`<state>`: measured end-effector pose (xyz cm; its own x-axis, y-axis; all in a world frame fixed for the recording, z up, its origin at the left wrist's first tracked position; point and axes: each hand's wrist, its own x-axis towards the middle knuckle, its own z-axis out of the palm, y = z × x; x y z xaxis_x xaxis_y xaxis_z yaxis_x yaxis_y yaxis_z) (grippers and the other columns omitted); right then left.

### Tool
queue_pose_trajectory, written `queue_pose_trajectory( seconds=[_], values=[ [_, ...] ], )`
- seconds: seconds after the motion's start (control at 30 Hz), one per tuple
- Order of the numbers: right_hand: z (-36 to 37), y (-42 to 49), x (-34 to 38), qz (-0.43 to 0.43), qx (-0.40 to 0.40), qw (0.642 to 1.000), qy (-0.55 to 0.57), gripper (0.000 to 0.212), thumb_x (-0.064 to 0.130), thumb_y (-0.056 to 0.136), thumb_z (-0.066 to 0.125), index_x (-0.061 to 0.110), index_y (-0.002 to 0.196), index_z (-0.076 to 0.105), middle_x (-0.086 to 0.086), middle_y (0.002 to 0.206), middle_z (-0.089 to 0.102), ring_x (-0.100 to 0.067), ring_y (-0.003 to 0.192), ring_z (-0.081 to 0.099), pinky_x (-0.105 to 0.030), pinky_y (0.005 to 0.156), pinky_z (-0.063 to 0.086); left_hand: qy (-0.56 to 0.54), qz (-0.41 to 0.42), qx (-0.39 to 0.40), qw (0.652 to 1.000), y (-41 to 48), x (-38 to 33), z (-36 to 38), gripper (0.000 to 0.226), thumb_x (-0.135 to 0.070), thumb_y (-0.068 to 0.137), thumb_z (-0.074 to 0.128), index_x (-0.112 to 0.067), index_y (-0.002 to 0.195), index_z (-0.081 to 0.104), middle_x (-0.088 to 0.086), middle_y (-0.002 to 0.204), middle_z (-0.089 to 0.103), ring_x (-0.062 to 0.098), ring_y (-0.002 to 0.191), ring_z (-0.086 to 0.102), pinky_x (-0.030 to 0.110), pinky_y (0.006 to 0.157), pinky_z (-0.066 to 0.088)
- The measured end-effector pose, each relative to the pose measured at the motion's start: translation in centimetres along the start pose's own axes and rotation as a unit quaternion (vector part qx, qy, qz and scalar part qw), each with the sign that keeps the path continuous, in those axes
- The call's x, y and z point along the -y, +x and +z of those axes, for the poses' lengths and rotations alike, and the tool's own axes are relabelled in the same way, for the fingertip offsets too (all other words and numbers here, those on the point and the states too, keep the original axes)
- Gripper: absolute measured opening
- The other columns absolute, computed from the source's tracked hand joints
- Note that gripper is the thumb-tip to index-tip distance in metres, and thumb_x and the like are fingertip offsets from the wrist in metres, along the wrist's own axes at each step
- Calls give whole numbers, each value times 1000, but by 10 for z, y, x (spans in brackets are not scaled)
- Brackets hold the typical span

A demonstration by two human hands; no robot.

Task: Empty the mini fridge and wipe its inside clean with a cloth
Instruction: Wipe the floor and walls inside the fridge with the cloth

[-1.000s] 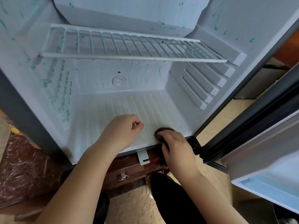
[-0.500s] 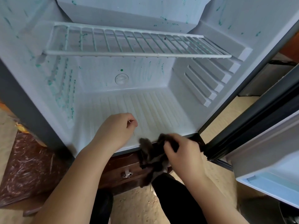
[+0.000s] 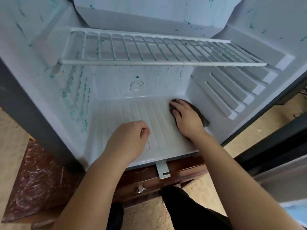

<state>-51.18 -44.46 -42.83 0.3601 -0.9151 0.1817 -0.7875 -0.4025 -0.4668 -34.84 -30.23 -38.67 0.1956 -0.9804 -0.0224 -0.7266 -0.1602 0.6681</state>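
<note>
Two hands inside mini fridge (image 3: 129,112) | right hand (image 3: 186,119): fingers flat, pressing dark cloth (image 3: 198,111) onto ribbed floor, far right corner | left hand (image 3: 127,141): fingers curled, pinching thin stick (image 3: 148,143) | wire shelf (image 3: 149,48) above both | side ledges (image 3: 232,97) just right of cloth | green smears (image 3: 73,97) left of left fingers

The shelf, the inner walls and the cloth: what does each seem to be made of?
Shelf: probably metal wire with a glossy white coating; thin parallel rods. Inner walls: white moulded plastic, smooth and dull; ribs and rails are formed in one piece. Cloth: dark soft fabric, perhaps fuzzy; it lies flat under the right hand.
</note>
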Motion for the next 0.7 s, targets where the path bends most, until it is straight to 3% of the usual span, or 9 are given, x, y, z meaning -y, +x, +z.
queue_pose_trajectory(
  seconds=[0.07, 0.17, 0.3, 0.4, 0.57, 0.63, 0.7],
  values=[
    [-2, 28, 3, -33, 33, 999, 22, 33, 11, 97, 49, 13, 129, 59, -5, 144, 47, -18, 134, 40, -10, 106, 16, 1, -3, 0, 1000, 2, 1, -1, 25, -19, 98, 43, -19, 101, 67, -3, 91, 67, 16, 84, 61, 27, 70, 44],
    [-4, 51, 6, -50, 85, 993, 67, 29, 5, 95, 51, 13, 118, 67, -2, 131, 57, -17, 125, 48, -8, 100, 23, 5, -3, -2, 1000, 5, 5, -2, 25, -18, 98, 43, -18, 101, 67, -3, 89, 66, 16, 85, 62, 29, 74, 48],
    [-9, 40, 9, -39, 82, 989, 116, 24, 2, 92, 54, 12, 103, 73, 2, 113, 64, -14, 106, 58, -2, 83, 35, 20, 5, -4, 1000, 6, 6, -5, 25, -26, 99, 45, -16, 100, 68, 1, 86, 68, 18, 82, 62, 33, 77, 50],
    [-14, 6, 9, -64, 65, 990, 105, 22, -1, 90, 56, 10, 100, 73, 3, 107, 64, -10, 103, 56, 4, 87, 28, 32, 4, 5, 999, 3, 6, -6, 27, -29, 99, 45, -14, 99, 67, 2, 87, 68, 18, 83, 62, 34, 78, 50],
    [-30, -82, -1, -97, 35, 993, 61, 22, 4, 89, 59, 18, 99, 73, 7, 108, 66, -10, 108, 56, -10, 98, 32, 40, 0, 20, 999, -9, 4, -7, 26, -28, 99, 46, -14, 102, 67, 2, 92, 67, 19, 88, 60, 33, 80, 48],
    [-35, -119, 0, -86, 16, 995, 57, 24, 5, 88, 60, 21, 99, 73, 11, 105, 66, -8, 106, 56, -16, 97, 36, 46, 4, 27, 999, -17, 2, -7, 26, -28, 99, 45, -14, 104, 67, 1, 95, 67, 18, 88, 59, 31, 79, 48],
    [-32, -152, 4, -61, 53, 995, 51, 24, 9, 90, 60, 27, 100, 71, 14, 101, 65, -5, 100, 57, -19, 91, 41, 46, 9, 30, 998, -25, 1, -7, 27, -30, 99, 45, -15, 105, 67, -1, 95, 67, 17, 87, 58, 31, 79, 48]
  ],
)
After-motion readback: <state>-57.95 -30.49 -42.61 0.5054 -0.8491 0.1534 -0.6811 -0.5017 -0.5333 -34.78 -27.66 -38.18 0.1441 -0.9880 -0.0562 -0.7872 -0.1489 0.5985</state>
